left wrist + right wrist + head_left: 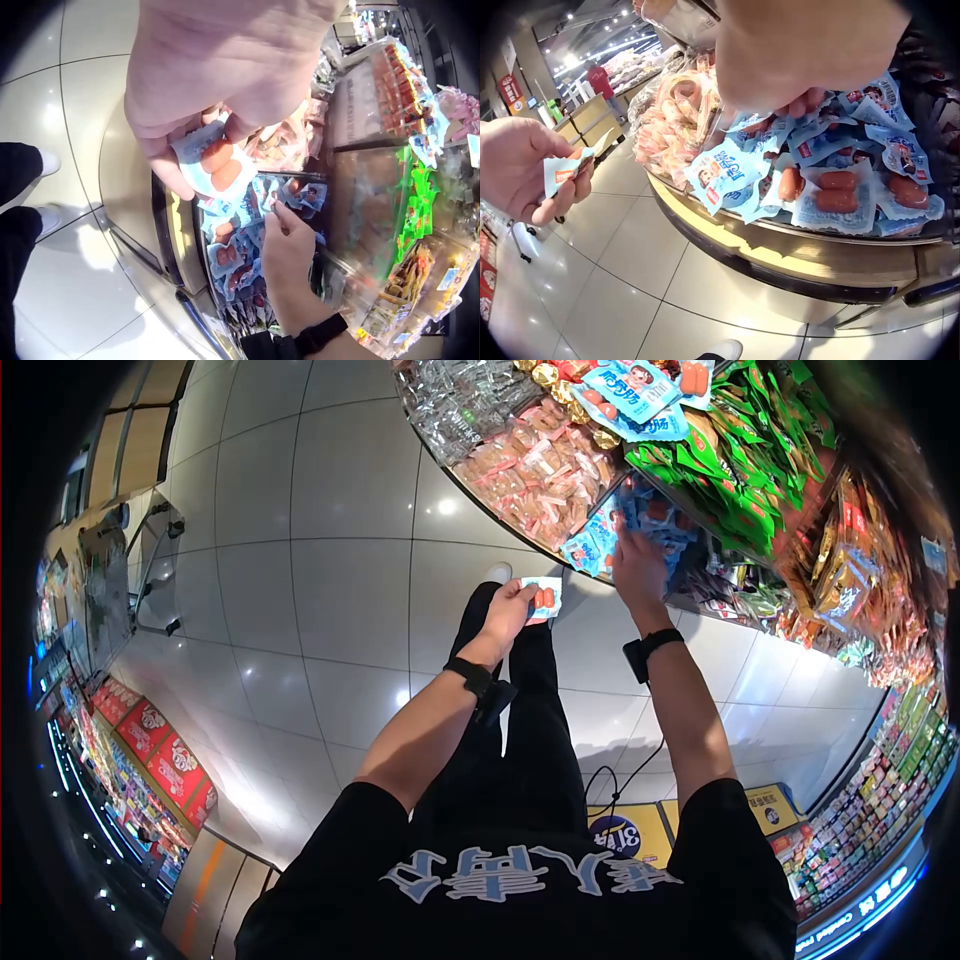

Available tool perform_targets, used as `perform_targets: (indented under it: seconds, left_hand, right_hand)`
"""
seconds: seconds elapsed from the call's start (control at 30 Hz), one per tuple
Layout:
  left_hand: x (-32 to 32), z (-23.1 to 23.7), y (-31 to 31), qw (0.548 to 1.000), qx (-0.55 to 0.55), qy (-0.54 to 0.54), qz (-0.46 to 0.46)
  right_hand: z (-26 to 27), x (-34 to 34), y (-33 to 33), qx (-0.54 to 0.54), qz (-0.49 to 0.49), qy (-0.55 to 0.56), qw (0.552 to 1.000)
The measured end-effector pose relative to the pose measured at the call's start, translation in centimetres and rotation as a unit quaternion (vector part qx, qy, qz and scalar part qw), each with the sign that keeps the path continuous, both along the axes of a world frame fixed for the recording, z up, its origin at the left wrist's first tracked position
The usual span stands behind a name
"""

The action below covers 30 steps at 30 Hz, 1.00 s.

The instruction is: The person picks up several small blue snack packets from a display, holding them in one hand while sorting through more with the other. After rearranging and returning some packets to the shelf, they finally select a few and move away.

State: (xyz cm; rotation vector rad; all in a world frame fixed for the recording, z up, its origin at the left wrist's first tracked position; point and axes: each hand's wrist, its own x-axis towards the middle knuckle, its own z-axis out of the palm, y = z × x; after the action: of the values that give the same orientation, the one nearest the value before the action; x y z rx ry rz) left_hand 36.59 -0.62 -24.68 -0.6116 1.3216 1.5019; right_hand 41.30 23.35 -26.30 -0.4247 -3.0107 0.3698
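Observation:
My left hand [508,614] pinches a small clear-and-blue sausage packet [545,598], out in front of the display's edge. Two reddish mini sausages show through its clear face in the left wrist view. My right hand [640,568] reaches down into a bin of blue sausage packets [836,195]. In the left wrist view its thumb and forefinger come together on the edge of a packet [271,196] in that pile. From the right wrist, the back of the hand hides most of its fingers; their curled tips [808,103] show among the packets.
Pink-wrapped sweets [535,470] fill the neighbouring compartment, with clear-wrapped ones [455,400] beyond. Green packets [720,470] heap up behind the sausage bin. The display has a curved wooden edge [832,262]. A cable [640,772] hangs below the right wrist.

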Motion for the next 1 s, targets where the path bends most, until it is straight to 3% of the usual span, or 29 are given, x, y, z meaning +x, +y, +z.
perform_targets:
  seconds: [0.1, 0.2, 0.27, 0.4, 0.5, 0.53, 0.57, 0.6, 0.63, 0.77, 0.87, 0.97, 1.0]
  left_hand:
    - [0.2, 0.0, 0.0, 1.000, 0.012, -0.007, -0.004]
    - [0.1, 0.1, 0.1, 0.999, 0.031, -0.011, -0.008]
    - [-0.2, 0.7, 0.4, 0.999, 0.048, -0.015, -0.004]
    - [-0.5, 1.1, 1.4, 0.993, 0.099, 0.014, -0.056]
    - [-0.6, 1.0, 3.1, 0.994, 0.093, -0.001, -0.053]
    - [-0.4, 0.5, 3.6, 0.992, 0.122, 0.007, -0.025]
    - [-0.3, 0.0, 4.1, 0.994, 0.101, 0.018, -0.038]
    - [-0.2, -0.4, 4.5, 0.995, 0.079, 0.029, -0.051]
    - [-0.2, -0.7, 4.8, 0.996, 0.057, 0.040, -0.063]
    - [-0.2, -2.9, 6.6, 0.991, 0.057, 0.021, -0.123]
    - [-0.5, -2.6, 7.7, 0.991, 0.098, -0.009, -0.087]
    - [-0.6, -2.3, 8.3, 0.989, 0.132, -0.036, -0.056]
    - [-0.7, -2.1, 8.3, 0.989, 0.129, -0.035, -0.056]
  right_hand:
    - [0.3, 0.0, -0.2, 0.006, 0.016, -0.003, 1.000]
    - [2.3, -0.5, -1.2, -0.044, -0.044, -0.005, 0.998]
    - [3.8, 0.1, -2.8, -0.208, -0.091, -0.022, 0.974]
    - [5.6, 1.9, -5.9, -0.471, -0.112, -0.113, 0.868]
    - [1.9, 3.9, -3.9, -0.408, -0.115, -0.077, 0.903]
    - [2.4, 3.6, -3.2, -0.402, -0.149, -0.012, 0.903]
    - [0.8, 3.8, -1.4, -0.484, -0.163, 0.044, 0.859]
    - [4.5, 1.7, -0.7, -0.485, -0.267, -0.021, 0.833]
    - [3.7, 1.8, 0.9, -0.514, -0.318, 0.006, 0.797]
    - [-1.2, 1.6, 7.7, -0.569, -0.378, 0.114, 0.721]
    - [3.5, -1.6, 5.8, -0.699, -0.421, 0.152, 0.558]
    - [4.5, -1.2, 5.5, -0.715, -0.404, 0.154, 0.550]
    - [4.8, -0.8, 5.3, -0.700, -0.401, 0.146, 0.573]
